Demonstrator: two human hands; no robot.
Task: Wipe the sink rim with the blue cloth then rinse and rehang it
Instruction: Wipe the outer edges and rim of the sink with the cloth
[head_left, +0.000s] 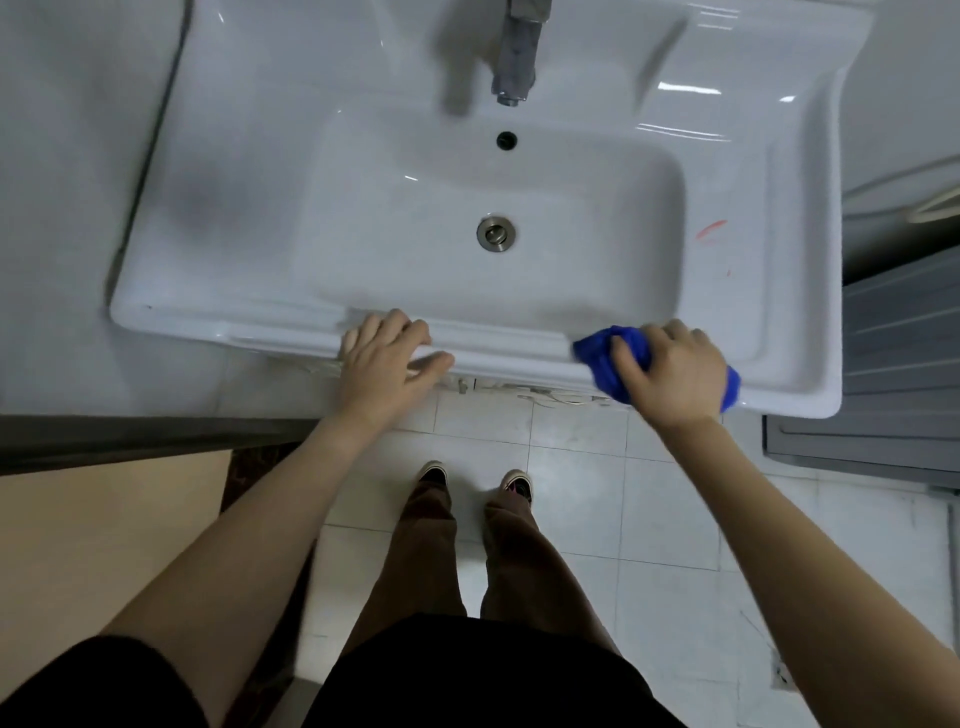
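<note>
A white ceramic sink fills the upper half of the head view, seen from above. My right hand presses a bunched blue cloth onto the front rim, toward the sink's right corner. Part of the cloth pokes out on the far side of that hand. My left hand rests flat on the front rim near its middle, fingers apart, holding nothing. A red smear marks the right rim beside the basin.
A chrome tap hangs over the back of the basin, above the overflow hole and drain. A grey slatted unit stands right of the sink. A white wall is to the left. Tiled floor and my shoes lie below.
</note>
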